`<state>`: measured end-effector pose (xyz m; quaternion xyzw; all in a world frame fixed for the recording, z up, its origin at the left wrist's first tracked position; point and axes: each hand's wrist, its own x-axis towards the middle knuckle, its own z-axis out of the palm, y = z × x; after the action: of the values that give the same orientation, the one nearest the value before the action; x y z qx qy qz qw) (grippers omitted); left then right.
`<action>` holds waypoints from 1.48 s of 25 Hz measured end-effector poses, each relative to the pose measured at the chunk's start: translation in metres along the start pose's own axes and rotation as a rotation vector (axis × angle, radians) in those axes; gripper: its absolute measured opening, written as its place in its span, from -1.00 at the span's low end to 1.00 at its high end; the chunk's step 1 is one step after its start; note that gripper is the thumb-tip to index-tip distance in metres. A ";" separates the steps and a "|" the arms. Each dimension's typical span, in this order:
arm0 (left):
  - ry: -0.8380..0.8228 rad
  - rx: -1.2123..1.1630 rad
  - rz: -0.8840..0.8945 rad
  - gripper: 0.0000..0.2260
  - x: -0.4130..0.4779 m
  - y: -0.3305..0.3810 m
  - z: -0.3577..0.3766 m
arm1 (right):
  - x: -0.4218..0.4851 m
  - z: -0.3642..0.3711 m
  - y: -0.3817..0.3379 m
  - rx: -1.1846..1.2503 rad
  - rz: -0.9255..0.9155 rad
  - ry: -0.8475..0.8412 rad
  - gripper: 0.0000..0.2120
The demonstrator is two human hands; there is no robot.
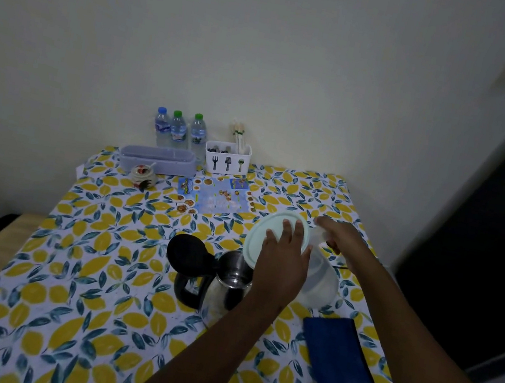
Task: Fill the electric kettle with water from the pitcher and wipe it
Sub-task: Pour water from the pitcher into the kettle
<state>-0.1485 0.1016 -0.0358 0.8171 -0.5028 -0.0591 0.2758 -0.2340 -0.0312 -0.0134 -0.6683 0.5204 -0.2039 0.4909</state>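
A steel electric kettle [225,289] with a black handle stands mid-table, its black lid [188,254] flipped open to the left. A clear plastic pitcher [321,281] with a pale lid [265,236] is tilted over the kettle's mouth. My left hand [283,262] presses flat on the pitcher's lid. My right hand [341,238] grips the pitcher at its far side, near the handle. A folded dark blue cloth [342,368] lies on the table to the right of the kettle.
The table carries a lemon-print cover [81,280]. At the back stand three water bottles [178,130], a lilac box [158,160], a white cutlery holder [227,157], a small jar [143,175] and a printed menu [215,197]. A dark doorway [494,246] is on the right.
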 end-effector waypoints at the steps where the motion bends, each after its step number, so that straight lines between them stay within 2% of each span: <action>1: 0.013 -0.004 0.011 -0.45 -0.001 0.002 -0.003 | 0.000 0.000 -0.001 -0.006 0.003 0.007 -0.61; 2: 0.019 -0.002 0.026 -0.44 -0.003 0.003 -0.006 | 0.001 0.000 -0.002 -0.016 0.006 0.014 -0.61; 7: -0.163 0.021 0.013 -0.50 -0.009 0.006 -0.015 | 0.001 -0.001 -0.005 -0.005 -0.016 -0.014 -0.60; 11: -0.114 0.084 0.018 -0.40 -0.011 0.004 -0.013 | -0.002 -0.001 -0.005 0.009 -0.014 0.000 -0.61; 14: 0.023 0.114 0.005 -0.31 -0.013 0.002 -0.010 | -0.005 0.000 -0.004 0.020 -0.021 -0.004 -0.62; 15: 0.036 0.114 0.007 -0.33 -0.013 0.002 -0.010 | -0.006 0.000 -0.003 0.021 -0.022 -0.004 -0.63; 18: -0.069 0.003 -0.021 -0.42 -0.015 0.002 -0.010 | -0.008 0.000 -0.002 0.018 -0.024 0.000 -0.62; 20: 0.013 0.036 0.023 -0.51 -0.017 -0.001 -0.009 | -0.009 0.001 -0.002 0.012 -0.019 0.003 -0.62; 22: -0.005 -0.050 0.072 -0.56 -0.018 0.001 -0.009 | -0.010 0.001 -0.002 -0.001 -0.011 0.009 -0.61; 30: -0.080 -0.072 0.091 -0.51 -0.020 -0.003 -0.012 | -0.015 0.003 -0.004 -0.010 -0.013 0.016 -0.58; 34: -0.049 -0.136 0.038 -0.56 -0.027 0.003 -0.022 | -0.017 0.003 -0.009 -0.021 0.003 0.015 -0.61; 37: 0.015 -0.072 0.057 -0.56 -0.026 0.004 -0.027 | -0.018 0.004 -0.012 -0.032 0.010 0.014 -0.62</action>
<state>-0.1544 0.1327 -0.0158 0.7924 -0.5213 -0.0632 0.3103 -0.2319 -0.0137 -0.0002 -0.6721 0.5303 -0.1975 0.4776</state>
